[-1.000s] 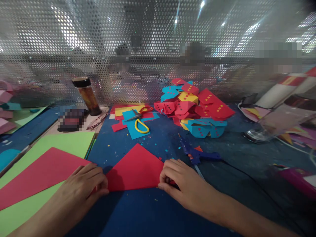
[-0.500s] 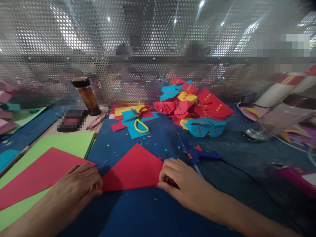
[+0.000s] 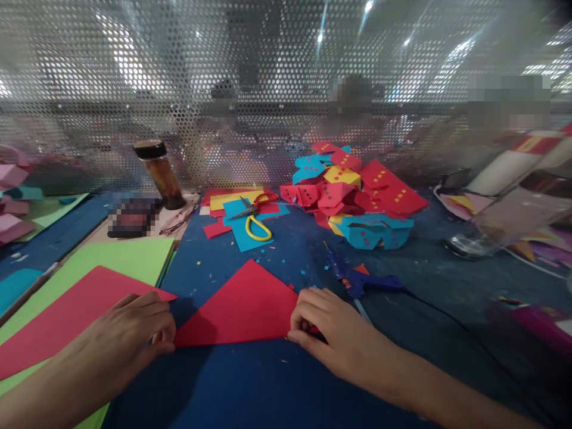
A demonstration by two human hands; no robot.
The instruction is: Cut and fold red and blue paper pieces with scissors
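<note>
A red folded paper sheet (image 3: pixel 245 307) lies on the blue tabletop, its peak pointing away from me and its straight edge toward me. My left hand (image 3: pixel 149 325) is closed at the sheet's left corner, thumb and fingers pinched on it. At the right corner my right hand (image 3: pixel 317 319) is closed on the paper, with fingers curled and the thumb along the near edge. Another red sheet (image 3: pixel 84 310) lies on green paper (image 3: pixel 134 253), partly hidden under my left hand and forearm.
Scissors (image 3: pixel 258 227) with yellow and red handles rest on coloured paper scraps. A blue glue gun (image 3: pixel 357 277) with a cord lies beyond my right hand. Behind it are folded paper pieces (image 3: pixel 379 229) in a pile. A dark-capped bottle (image 3: pixel 163 176) and a clear jar (image 3: pixel 496 217) stand farther back.
My left hand has slid slightly left along the near edge, uncovering more of the red sheet's left corner. My right hand stays at the right corner.
</note>
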